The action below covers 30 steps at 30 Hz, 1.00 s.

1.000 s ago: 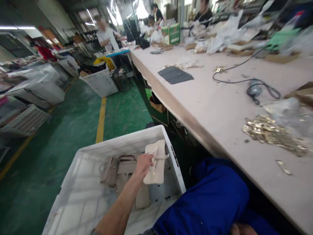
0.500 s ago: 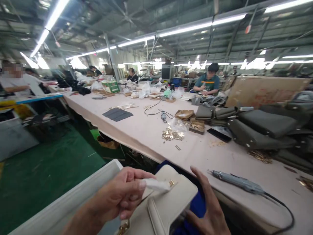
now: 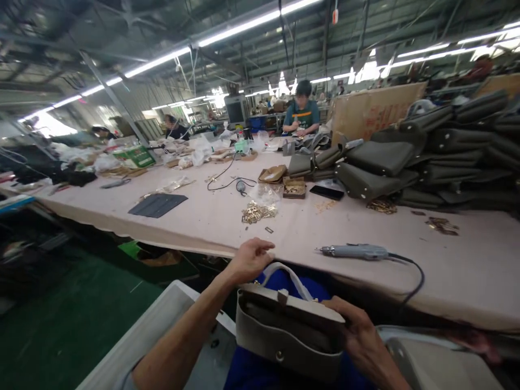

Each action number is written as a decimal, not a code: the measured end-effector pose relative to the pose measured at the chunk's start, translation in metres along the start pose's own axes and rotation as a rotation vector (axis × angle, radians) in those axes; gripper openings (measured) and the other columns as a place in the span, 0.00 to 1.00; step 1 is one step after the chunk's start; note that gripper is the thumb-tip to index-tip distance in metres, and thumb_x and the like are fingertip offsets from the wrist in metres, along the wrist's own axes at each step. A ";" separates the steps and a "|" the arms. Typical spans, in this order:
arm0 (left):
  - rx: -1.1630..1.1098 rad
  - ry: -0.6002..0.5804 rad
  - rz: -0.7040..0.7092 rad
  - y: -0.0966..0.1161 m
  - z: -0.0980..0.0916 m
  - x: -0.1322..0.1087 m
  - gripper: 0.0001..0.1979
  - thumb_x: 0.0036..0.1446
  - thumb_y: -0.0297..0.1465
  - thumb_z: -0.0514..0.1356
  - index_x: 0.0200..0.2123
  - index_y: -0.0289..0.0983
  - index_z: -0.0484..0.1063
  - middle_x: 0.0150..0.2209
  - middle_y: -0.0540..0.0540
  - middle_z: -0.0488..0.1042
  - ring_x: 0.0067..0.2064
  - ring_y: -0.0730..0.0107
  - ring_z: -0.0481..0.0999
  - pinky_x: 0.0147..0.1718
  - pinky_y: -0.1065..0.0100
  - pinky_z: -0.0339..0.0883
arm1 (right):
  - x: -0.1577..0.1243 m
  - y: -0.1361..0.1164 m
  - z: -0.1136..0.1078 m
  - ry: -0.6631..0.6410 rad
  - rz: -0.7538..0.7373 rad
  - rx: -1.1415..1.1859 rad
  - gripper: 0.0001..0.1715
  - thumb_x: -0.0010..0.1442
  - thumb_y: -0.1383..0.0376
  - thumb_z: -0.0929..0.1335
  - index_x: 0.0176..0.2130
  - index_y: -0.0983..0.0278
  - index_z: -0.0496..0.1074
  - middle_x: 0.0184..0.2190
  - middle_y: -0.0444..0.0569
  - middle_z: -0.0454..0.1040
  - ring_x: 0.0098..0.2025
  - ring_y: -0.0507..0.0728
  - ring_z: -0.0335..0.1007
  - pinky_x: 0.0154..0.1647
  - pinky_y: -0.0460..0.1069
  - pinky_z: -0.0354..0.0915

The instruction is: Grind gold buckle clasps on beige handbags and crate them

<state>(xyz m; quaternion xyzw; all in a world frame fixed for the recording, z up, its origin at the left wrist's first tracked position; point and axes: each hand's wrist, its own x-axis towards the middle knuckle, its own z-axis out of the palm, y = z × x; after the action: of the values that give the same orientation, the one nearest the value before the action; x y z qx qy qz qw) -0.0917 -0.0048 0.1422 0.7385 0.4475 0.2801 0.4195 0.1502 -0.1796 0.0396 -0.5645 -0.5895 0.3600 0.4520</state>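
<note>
Table: the long pale-pink worktable (image 3: 365, 233) crossed the middle of the frame; 0.5 s earlier it had run off to the upper left, so the view had swung right.
Crate: the white plastic crate (image 3: 162, 325) had slipped to the lower left.
Bag: the beige leather handbag (image 3: 284, 333), earlier flap-up, sat mouth-up at lower centre over the blue-clad lap (image 3: 252, 374), clear of the crate, its opening exposed. Smooth curved body, dark inside, 1 round stud on the front, pale strap (image 3: 290, 272) arching above.
Right hand: the right hand (image 3: 359, 338), open before, gripped the bag's right end.
Left hand: the left hand (image 3: 249, 260) had risen above the bag's left rim with its fingers curled by the strap; I cannot tell whether it gripped.
Screwdriver: the grey corded electric screwdriver (image 3: 353, 251) lay untouched at right of centre.
</note>
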 end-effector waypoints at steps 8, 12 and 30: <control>-0.276 -0.019 -0.197 0.020 0.023 -0.018 0.24 0.63 0.50 0.58 0.38 0.34 0.79 0.19 0.48 0.74 0.16 0.73 0.67 0.14 0.74 0.55 | 0.027 0.015 -0.003 0.062 0.046 -0.111 0.20 0.66 0.53 0.65 0.28 0.63 0.71 0.28 0.45 0.68 0.32 0.55 0.64 0.33 0.48 0.62; -0.715 -0.025 -0.436 0.014 0.039 -0.005 0.30 0.58 0.56 0.60 0.43 0.32 0.74 0.22 0.41 0.79 0.16 0.67 0.73 0.12 0.74 0.60 | 0.033 0.025 0.000 -0.005 0.023 -0.134 0.19 0.67 0.56 0.64 0.28 0.63 0.69 0.28 0.44 0.66 0.31 0.54 0.63 0.32 0.48 0.61; -0.793 0.309 -0.137 -0.014 0.084 -0.003 0.18 0.44 0.30 0.76 0.38 0.28 0.81 0.31 0.36 0.84 0.28 0.60 0.84 0.28 0.68 0.77 | 0.051 0.056 0.011 -0.025 0.062 -0.171 0.19 0.64 0.53 0.67 0.29 0.64 0.71 0.29 0.46 0.70 0.33 0.56 0.67 0.34 0.48 0.65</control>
<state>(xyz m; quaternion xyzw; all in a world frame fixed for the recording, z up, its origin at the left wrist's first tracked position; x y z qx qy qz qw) -0.0325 -0.0352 0.0885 0.4380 0.4107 0.5092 0.6167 0.1610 -0.1220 -0.0102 -0.6144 -0.6058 0.3292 0.3836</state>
